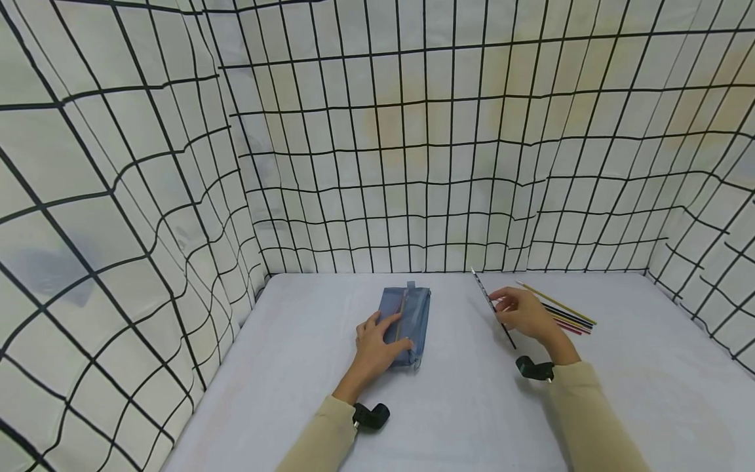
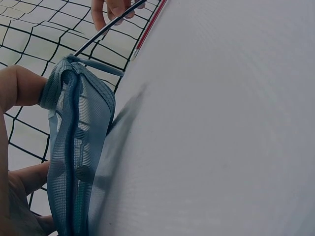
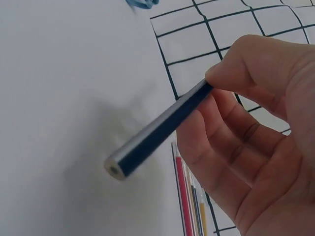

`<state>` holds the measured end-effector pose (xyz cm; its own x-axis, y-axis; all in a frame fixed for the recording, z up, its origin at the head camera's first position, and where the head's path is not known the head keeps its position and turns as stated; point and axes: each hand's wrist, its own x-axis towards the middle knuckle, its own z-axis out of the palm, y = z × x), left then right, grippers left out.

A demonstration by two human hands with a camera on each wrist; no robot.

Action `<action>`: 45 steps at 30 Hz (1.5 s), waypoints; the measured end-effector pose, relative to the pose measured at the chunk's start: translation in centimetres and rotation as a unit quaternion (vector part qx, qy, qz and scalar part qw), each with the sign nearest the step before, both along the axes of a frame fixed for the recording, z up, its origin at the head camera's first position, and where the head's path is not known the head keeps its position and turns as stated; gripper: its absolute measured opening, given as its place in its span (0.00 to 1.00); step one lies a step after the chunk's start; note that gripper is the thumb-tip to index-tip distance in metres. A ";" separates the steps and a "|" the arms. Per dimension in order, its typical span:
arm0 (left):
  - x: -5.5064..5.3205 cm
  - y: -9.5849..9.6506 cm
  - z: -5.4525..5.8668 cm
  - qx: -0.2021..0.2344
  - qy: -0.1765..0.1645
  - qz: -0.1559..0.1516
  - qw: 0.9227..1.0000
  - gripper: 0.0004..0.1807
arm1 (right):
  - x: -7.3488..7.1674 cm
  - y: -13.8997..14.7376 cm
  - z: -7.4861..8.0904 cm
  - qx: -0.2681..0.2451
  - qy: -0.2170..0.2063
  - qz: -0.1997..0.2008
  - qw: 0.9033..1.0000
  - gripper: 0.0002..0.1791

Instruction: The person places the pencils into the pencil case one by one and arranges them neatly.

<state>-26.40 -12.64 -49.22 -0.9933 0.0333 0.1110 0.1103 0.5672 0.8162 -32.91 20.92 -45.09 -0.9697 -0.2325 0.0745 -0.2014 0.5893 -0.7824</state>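
Note:
My left hand (image 1: 376, 345) grips a blue mesh zippered pencil case (image 1: 419, 314) lying on the table. In the left wrist view the thumb and fingers press on the side of the case (image 2: 81, 142), whose zipper runs along its length. To the right, my right hand (image 1: 525, 316) pinches a dark pencil (image 1: 485, 290) between thumb and fingertips, tilted above the table. The right wrist view shows the pencil's flat, unsharpened-looking end (image 3: 115, 170) toward the camera. In the left wrist view the held pencil (image 2: 101, 33) appears beyond the case; whether they touch cannot be told there, but the head view shows them apart.
Several loose pencils lie together beyond the right hand, among them a yellow pencil (image 1: 557, 303) and a red pencil (image 3: 183, 196). The white table (image 1: 448, 419) meets white walls covered with black grid netting (image 1: 377, 164) at its back and sides. Each wrist carries a small black camera (image 1: 371, 416).

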 end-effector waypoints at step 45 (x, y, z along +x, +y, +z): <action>0.0 0.0 0.0 -0.005 -0.003 0.013 1.000 0.39 | 1.4 -9.8 -2.3 -0.157 -0.217 0.014 0.963 0.24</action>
<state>-26.40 -12.59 -49.21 -0.9943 0.0093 0.1057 0.0916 0.5782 0.8107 -31.52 11.14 -47.43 -0.9188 -0.2916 -0.2662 0.1727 0.3096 -0.9350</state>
